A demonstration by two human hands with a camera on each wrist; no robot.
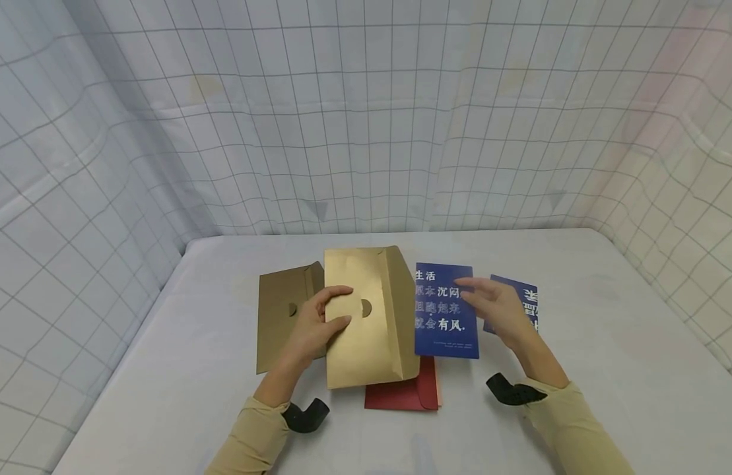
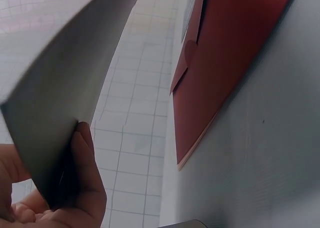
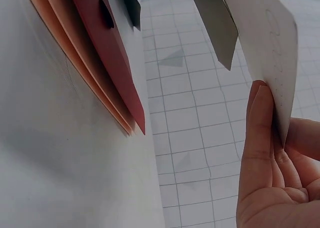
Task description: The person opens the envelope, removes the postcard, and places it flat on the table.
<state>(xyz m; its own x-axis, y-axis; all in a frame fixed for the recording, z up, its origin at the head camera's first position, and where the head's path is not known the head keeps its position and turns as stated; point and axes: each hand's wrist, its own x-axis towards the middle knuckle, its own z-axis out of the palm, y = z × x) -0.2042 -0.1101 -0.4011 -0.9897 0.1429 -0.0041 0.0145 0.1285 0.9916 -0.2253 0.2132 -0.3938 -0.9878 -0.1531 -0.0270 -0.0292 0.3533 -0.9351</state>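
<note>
Raised above the table, a gold envelope [image 1: 356, 349] is pinched at its left side by my left hand [image 1: 311, 326]; its flap stands unfolded toward the right. My right hand [image 1: 499, 307] pinches the right side of a blue card [image 1: 445, 316] with white Chinese lettering. The card's left edge meets the envelope's flap side; whether it is inside the opening cannot be told. In the right wrist view the card's pale back [image 3: 265, 43] shows between thumb and fingers. The left wrist view has the envelope's underside [image 2: 75, 73] in the left hand's grip.
A red envelope [image 1: 401, 392] lies on the white table [image 1: 181, 409] under the held envelope, with orange-pink edges below it. Another gold envelope [image 1: 276, 316] lies at left. A second blue card [image 1: 529, 297] lies behind the right hand. Gridded white curtains [image 1: 366, 132] surround the table.
</note>
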